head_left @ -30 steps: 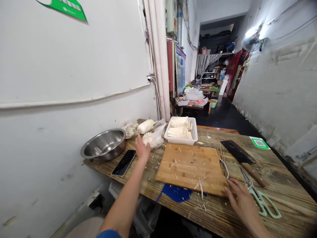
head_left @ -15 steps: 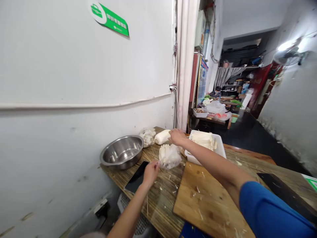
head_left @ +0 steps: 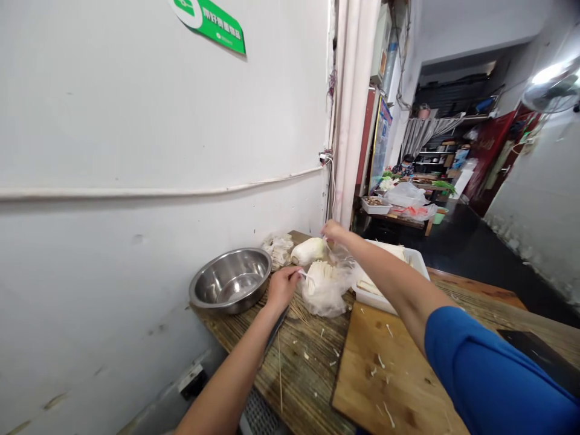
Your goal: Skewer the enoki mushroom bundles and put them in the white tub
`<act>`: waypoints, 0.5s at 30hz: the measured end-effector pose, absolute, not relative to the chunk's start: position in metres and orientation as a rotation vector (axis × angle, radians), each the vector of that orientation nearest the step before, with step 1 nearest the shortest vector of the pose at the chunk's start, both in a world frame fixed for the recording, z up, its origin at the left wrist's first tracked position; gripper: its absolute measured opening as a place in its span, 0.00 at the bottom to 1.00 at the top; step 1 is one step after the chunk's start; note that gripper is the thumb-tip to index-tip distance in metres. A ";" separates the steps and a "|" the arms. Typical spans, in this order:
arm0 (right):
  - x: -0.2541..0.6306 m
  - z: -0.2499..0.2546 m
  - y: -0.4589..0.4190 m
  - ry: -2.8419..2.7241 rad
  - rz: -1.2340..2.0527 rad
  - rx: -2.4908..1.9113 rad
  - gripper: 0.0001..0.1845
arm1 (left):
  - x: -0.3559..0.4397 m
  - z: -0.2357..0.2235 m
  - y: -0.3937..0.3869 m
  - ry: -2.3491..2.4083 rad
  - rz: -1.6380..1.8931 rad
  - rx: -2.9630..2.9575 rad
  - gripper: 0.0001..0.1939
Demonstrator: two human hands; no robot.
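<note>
A clear plastic bag (head_left: 328, 299) with enoki mushrooms (head_left: 321, 275) inside lies on the wooden table, left of the white tub. My left hand (head_left: 283, 286) pinches the bag's near left edge. Farther back, my right hand (head_left: 334, 231) is closed on the far edge of thin clear plastic, which looks like part of the same bag. Between the hands, just behind the mushrooms, rests a pale napa cabbage (head_left: 309, 251). More pale food in plastic (head_left: 277, 248) sits to its left.
A steel basin (head_left: 231, 281) stands at the table's left edge. The white tub (head_left: 419, 266) of enoki is partly behind my right forearm. Right of centre lies a cutting board (head_left: 394, 368) with scraps, and a cleaver (head_left: 539, 356) beyond it. Bamboo skewers (head_left: 280, 374) lie near the left forearm.
My right hand has left the cutting board's right side and reached across to the bag. The left hand has gripped the bag's edge, and both hands now lift the plastic. The view has swung left.
</note>
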State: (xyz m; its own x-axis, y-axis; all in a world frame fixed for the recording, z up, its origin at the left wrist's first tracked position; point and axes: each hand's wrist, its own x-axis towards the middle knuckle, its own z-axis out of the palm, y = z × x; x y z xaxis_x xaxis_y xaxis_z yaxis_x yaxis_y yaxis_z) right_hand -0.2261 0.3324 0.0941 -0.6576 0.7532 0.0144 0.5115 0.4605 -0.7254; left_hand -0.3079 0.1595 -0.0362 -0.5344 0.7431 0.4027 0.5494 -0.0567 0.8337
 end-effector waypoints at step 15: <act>-0.085 0.217 0.312 -1.642 1.507 -0.752 0.04 | -0.259 0.156 0.111 1.815 1.997 1.642 0.12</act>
State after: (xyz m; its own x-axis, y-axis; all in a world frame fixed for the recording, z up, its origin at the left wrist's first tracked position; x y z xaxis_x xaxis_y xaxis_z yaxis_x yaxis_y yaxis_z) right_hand -0.0851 0.3115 0.2174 -0.5298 0.8354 0.1465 -0.0746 0.1261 -0.9892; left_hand -0.2590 0.1112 0.1560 -0.4598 0.5864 0.6669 0.6082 -0.3393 0.7176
